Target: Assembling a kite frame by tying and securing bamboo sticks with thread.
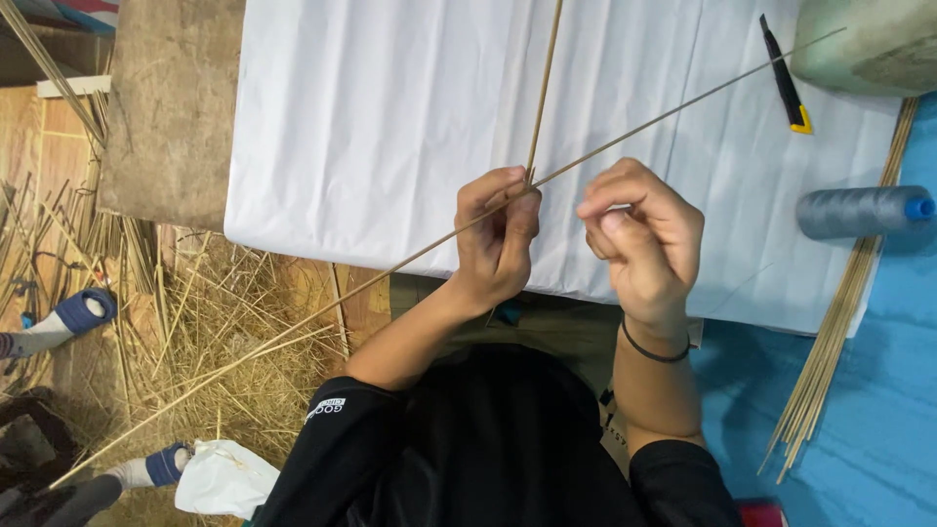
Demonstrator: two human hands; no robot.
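Left fingers [512,200]: pinched together right where two thin bamboo sticks cross, thumb in front, pinning the joint so neither stick slips.
Left hand [496,244]: raised above the near edge of the bench, wrist bent up, carrying both sticks.
Long stick [293,332]: runs on a slant from low left, over the straw, up through the pinch and out toward the top right corner.
Upright stick [543,93]: rises from the same pinch, nearly straight up over the white sheet and out of the picture.
Right fingers [610,210]: curled in close, tips together just beside the crossing; possibly on a fine thread, too thin to tell.
Right hand [644,244]: level with the left, a small gap between them, dark band at the wrist.
White sheet [390,127]: covers the bench, its near edge just under both hands.
Cutter [786,78]: black and yellow, lying at the sheet's far right, well apart.
Grey thread spool [859,210]: on its side on the blue mat, past the sheet's right edge.
Stick bundle [839,312]: lies along that edge, right of the elbow.
Straw [224,332]: heaped on the floor at the left, under the long stick's low end.
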